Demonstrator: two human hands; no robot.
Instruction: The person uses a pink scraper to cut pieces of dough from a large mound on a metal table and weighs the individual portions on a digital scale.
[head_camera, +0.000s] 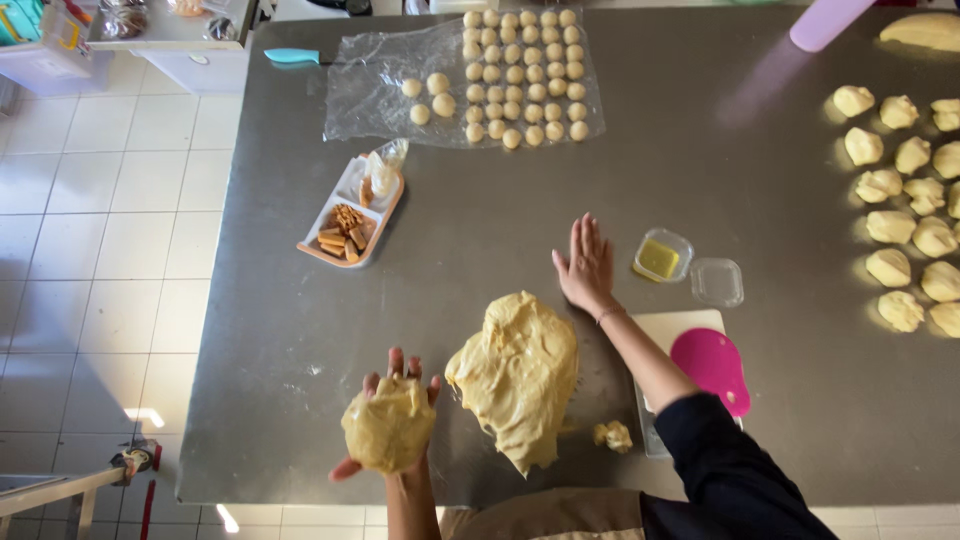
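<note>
dough lump (388, 428): pale yellow, in my left hand (395, 410)
big dough mass (520, 375): the same soft yellow, lying on my table (300, 330), which is dull grey steel
my sleeve (730, 470): dark navy, on the arm of my right hand (585, 268)
scraper (712, 368): bright magenta, on a white board (680, 325)
small tub (662, 256): clear, with a yellow-green fill
dough balls (520, 75): cream, in rows on clear plastic film (375, 95)
torn portions (905, 210): pale yellow
snack tray (350, 210): white with an orange rim, brown sticks inside
knife handle (292, 56): turquoise
floor (90, 230): white tiles, grey grid lines
</note>
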